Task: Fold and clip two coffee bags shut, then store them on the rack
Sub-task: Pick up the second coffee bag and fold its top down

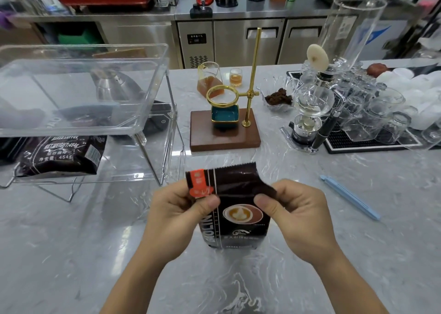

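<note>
A dark coffee bag (pixel 238 220) with a latte picture and an orange corner label stands upright on the marble counter in front of me. My left hand (pixel 176 215) pinches its upper left corner and my right hand (pixel 293 215) pinches its upper right corner, the top flap bent between them. A second dark coffee bag (pixel 64 156) lies flat on the lower shelf of the clear rack (pixel 164 132) at the left. A light blue bag clip (pixel 349 196) lies on the counter to the right, apart from both hands.
A wooden-based gold pour-over stand (pixel 226 132) with a teal dish stands behind the bag. A glass siphon brewer (pixel 310 113), several upturned glasses on a black mat (pixel 372 144) and a dish of coffee grounds (pixel 278 97) fill the right. A clear bin (pixel 152 86) tops the rack.
</note>
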